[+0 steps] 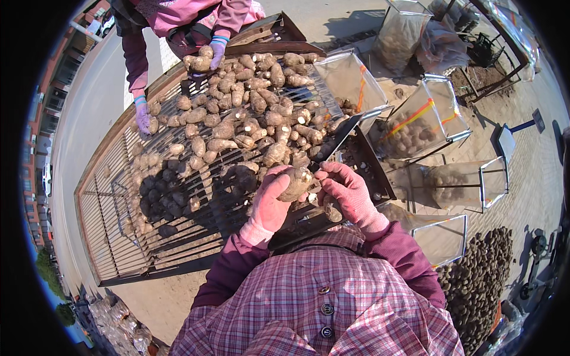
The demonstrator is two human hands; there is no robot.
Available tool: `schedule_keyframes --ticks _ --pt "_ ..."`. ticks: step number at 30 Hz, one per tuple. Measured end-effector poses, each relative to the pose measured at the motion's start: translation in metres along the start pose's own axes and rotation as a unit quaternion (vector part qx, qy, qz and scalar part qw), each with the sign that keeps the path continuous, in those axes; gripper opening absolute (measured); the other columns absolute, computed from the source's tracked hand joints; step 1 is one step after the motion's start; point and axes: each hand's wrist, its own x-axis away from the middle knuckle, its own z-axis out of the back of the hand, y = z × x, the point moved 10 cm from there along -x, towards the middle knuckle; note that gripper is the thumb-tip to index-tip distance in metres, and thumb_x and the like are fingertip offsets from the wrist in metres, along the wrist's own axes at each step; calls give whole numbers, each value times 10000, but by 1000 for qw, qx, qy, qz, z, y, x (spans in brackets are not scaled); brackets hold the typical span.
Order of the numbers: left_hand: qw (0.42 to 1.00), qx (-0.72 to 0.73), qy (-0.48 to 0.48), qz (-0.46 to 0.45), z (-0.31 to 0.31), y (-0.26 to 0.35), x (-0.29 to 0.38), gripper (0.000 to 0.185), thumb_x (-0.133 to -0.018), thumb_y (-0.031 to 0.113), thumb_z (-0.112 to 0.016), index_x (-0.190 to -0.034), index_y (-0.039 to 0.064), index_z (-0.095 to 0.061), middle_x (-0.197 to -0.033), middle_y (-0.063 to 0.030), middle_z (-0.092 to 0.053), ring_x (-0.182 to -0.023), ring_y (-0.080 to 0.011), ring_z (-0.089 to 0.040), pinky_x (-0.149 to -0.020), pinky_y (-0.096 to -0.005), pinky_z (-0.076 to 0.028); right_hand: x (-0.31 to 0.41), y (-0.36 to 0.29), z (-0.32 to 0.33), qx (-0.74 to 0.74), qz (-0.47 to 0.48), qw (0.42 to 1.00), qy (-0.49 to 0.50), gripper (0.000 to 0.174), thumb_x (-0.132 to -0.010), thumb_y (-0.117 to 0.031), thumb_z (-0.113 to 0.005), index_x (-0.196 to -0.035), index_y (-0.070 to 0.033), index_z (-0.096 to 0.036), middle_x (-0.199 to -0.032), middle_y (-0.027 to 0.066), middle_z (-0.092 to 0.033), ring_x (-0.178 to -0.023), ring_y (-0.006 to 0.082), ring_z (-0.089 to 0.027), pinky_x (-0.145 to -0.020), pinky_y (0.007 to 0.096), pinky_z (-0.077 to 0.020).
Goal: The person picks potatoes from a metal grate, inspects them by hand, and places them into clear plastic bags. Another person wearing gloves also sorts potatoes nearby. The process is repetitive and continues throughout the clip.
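Note:
My left hand [271,202], in a pink glove, is closed around a large brown taro corm [295,184] at the near edge of a slatted metal sorting rack [111,231]. Close beside it on the right, my right hand [349,193], gloved in pink too, has its thumb and fingertips pinched near the corm's pale end. A smaller taro piece [332,210] shows below the right palm, seemingly held by the lower fingers. Whether a small tool is between the fingertips cannot be told. Many taro corms [222,129] lie heaped on the slats beyond my hands.
Across the rack a co-worker's purple-gloved hands [142,116] handle corms. Clear bags on metal frames [403,129] stand at the right, several holding taro. A dark metal trough edge [374,164] borders the rack near my right hand. A large heap of small corms [478,276] lies at lower right.

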Motion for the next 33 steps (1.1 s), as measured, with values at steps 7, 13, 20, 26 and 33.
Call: schedule_keyframes --ticks 7,13,20,26,33 --pt "1000 5 27 -9 5 1 5 341 -884 136 -537 -1205 41 -473 -1124 -92 -572 -1016 -224 -560 -796 -377 -464 3 5 -7 -105 -46 993 -9 322 -956 -323 -481 -1007 -11 -539 -887 92 -621 -697 195 -611 -617 325 -524" --pt "996 42 65 46 19 -12 10 313 -875 145 -552 -1185 120 -512 -1147 -23 -574 -1046 -182 -543 -812 -419 -451 0 26 0 -382 -127 912 -75 486 -908 -505 -465 -1037 -46 -560 -1032 146 -598 -926 294 -582 -801 424 -499" --pt "989 80 104 69 49 -38 11 244 -880 164 -566 -1123 171 -549 -1110 -1 -590 -1004 -160 -553 -782 -394 -458 15 16 10 -305 -57 948 -74 468 -915 -382 -511 -1281 -95 -454 -1190 202 -529 -907 308 -596 -750 361 -529" --pt "991 45 113 53 47 -36 8 220 -875 182 -579 -1094 160 -578 -1069 3 -612 -964 -149 -568 -747 -359 -468 29 12 3 -468 -139 860 -149 526 -934 -509 -391 -1177 -67 -539 -960 193 -638 -668 271 -629 -486 318 -519" --pt "990 18 130 50 55 -41 4 205 -880 198 -579 -1082 161 -587 -1057 -1 -618 -958 -145 -568 -751 -361 -473 40 -2 10 -505 -153 834 -161 623 -867 -598 -460 -1060 -21 -591 -830 115 -633 -683 251 -626 -509 324 -502"
